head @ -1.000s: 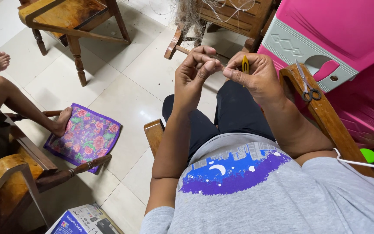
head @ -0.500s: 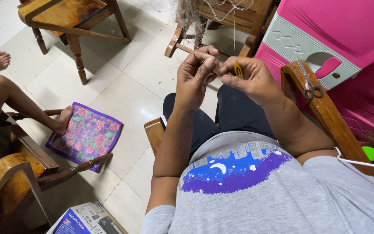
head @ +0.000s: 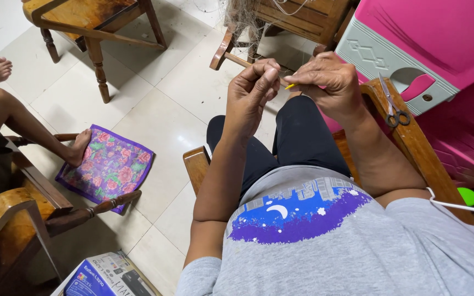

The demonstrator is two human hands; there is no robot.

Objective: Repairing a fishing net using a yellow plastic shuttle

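Observation:
My left hand (head: 254,90) and my right hand (head: 329,82) are raised close together above my knees, fingers pinched. A small yellow tool (head: 290,86) pokes out between them, its tip showing at the right hand's fingers. Thin pale thread runs from the hands toward a tangle of netting (head: 242,19) hanging on the wooden chair ahead. Whether the left fingers pinch the thread is too fine to see. I sit in a wooden armchair, with a pair of scissors (head: 393,107) lying on its right armrest (head: 412,142).
A pink and grey plastic cabinet (head: 429,49) stands at the right. Wooden chairs (head: 89,22) stand ahead. Another person's legs (head: 12,120) rest on a floral mat (head: 108,167) at left. A printed cardboard box (head: 105,277) lies on the floor. A white cable (head: 459,205) crosses my right shoulder.
My right hand has rolled over toward the left hand, so the yellow tool, upright a second ago, now lies nearly flat between the fingertips. The hands stay in about the same place.

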